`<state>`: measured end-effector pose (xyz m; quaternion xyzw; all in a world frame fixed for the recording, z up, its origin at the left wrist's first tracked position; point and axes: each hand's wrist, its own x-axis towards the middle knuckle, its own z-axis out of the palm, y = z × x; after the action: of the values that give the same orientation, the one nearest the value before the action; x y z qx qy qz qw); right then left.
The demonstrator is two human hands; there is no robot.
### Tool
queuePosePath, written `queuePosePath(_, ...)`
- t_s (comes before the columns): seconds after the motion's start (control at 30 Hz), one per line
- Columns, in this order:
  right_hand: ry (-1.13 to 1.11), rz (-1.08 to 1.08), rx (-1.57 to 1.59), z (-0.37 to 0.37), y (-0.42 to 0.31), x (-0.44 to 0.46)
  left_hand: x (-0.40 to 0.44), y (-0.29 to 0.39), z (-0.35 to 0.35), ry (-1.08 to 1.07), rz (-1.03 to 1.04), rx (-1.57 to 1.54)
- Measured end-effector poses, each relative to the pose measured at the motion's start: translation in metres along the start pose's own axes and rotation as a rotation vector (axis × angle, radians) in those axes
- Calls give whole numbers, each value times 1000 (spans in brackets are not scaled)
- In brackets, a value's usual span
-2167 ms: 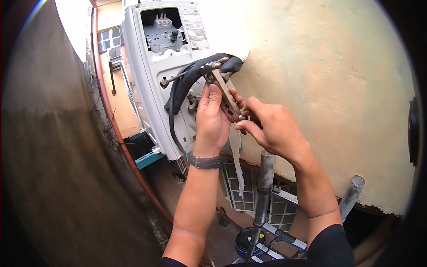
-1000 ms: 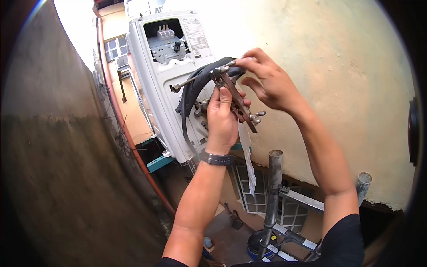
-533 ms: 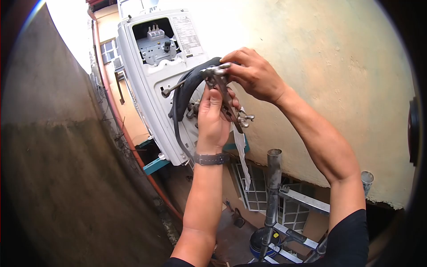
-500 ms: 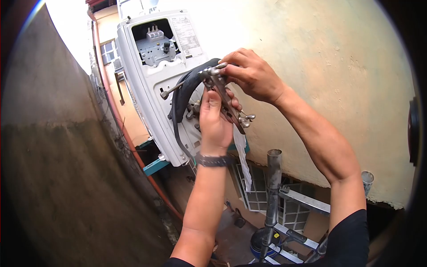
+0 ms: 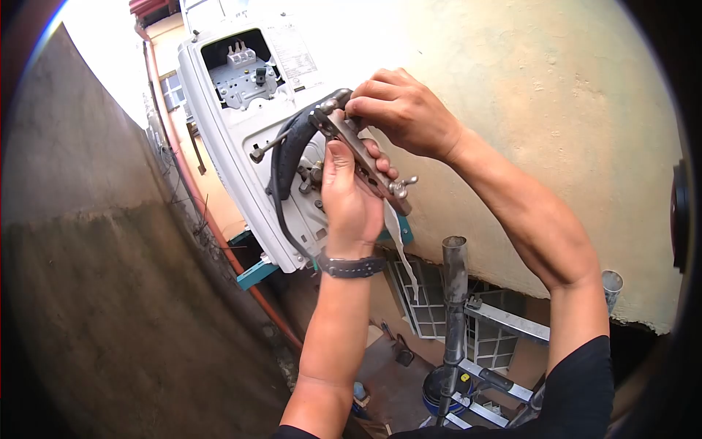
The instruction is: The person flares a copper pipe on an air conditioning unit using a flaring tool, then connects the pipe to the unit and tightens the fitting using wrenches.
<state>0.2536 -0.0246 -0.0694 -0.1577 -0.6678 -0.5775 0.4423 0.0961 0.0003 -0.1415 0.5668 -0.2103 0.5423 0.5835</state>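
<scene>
Left grip (image 5: 351, 201) clasps metal bar (image 5: 361, 151); right grip (image 5: 406, 111) by top, hold unclear; black hose (image 5: 294, 162), white unit (image 5: 238, 172) behind

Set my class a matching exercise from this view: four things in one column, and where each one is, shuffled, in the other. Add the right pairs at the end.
Column one
1. Metal clamp
2. Dark wrist strap
3. Terminal block
4. Right hand

Column two
A. Inside the uncovered opening of the white unit
B. With its fingertips at the upper end of the tool
C. Gripped in the left hand
D. Around the left wrist

Right pairs: 1-C, 2-D, 3-A, 4-B
</scene>
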Motion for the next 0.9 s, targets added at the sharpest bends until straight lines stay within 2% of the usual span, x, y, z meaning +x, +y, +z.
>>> queuePosePath(0.13, -41, 2, 18, -2, 2, 4, 4, 7, -12, -141, -91, 50)
queuePosePath(0.37, -24, 17, 30, 0, -2, 1, -3, 3, -19, -135, -53, -12)
queuePosePath(0.5, 1, 26, 16, 2, -1, -5, -10, 0, -13, -47, -60, -74)
queuePosePath(0.63, 27, 20, 36, 6, 3, -9, -6, -3, -20, -124, -27, 108)
queuePosePath(0.7, 66, 14, 56, 5, 5, -10, -3, -2, -17, -124, 1, 261)
queuePosePath(0.77, 87, 20, 53, 6, 6, -10, -5, -8, -6, -74, 0, 265)
queuePosePath(0.83, 110, 23, 43, 6, 8, -9, -4, -17, -2, -95, 43, -50)
queuePosePath(0.9, 101, 37, 60, 6, 7, -10, -3, -17, 0, -70, 34, -31)
